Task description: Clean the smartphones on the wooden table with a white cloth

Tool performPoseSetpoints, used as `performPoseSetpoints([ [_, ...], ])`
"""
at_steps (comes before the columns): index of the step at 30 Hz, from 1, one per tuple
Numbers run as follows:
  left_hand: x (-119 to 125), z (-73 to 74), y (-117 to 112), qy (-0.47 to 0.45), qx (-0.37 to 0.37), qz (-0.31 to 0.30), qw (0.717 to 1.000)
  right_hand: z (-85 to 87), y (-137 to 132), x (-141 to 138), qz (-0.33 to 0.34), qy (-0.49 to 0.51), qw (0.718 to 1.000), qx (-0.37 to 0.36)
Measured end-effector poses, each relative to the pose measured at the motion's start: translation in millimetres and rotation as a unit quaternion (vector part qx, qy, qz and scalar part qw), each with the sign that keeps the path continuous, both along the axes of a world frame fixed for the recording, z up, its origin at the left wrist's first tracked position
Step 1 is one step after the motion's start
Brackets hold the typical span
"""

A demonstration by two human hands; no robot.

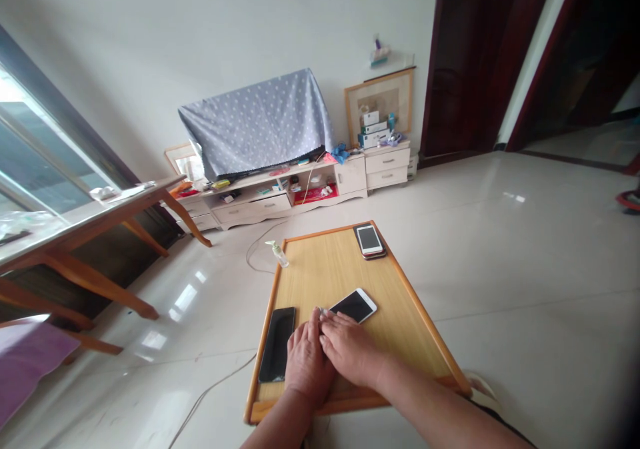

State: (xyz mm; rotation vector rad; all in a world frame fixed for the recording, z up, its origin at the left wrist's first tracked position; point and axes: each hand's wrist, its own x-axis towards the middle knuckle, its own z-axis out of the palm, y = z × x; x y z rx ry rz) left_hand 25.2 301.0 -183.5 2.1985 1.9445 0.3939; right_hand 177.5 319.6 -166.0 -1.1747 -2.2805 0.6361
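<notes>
My left hand [306, 357] and my right hand [353, 350] are close together over the near part of a small wooden table [325, 262]. Their fingers are bent and pressed together around a small whitish bit [323, 312] at the fingertips, too small to name. A white smartphone [356, 306] lies screen up just beyond my right hand, its near left end partly hidden by the fingers. To the left of my left hand is a larger black smartphone [278, 344], flat near the table's left edge.
A small pump bottle [277, 254] stands at the table's far left edge. At the far right corner another white phone [369, 240] rests on a dark one. Beyond are a low white cabinet [260, 210] with a cloth-covered object [255, 122] and a wooden table [130, 202] at left.
</notes>
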Motion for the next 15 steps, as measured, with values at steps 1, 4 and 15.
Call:
performPoseSetpoints([
  [1,-0.1,-0.3,-0.1,-0.002,0.004,-0.002,1.000,2.0,0.3,1.4,-0.009,0.011,1.000,-0.001],
  [4,0.9,1.3,-1.1,-0.006,0.017,-0.004,1.000,4.0,3.8,7.6,-0.056,0.043,0.997,0.004],
  [15,2.6,7.5,-1.3,0.009,0.005,-0.012,1.000,-15.6,5.7,10.4,-0.032,-0.071,0.997,0.016],
])
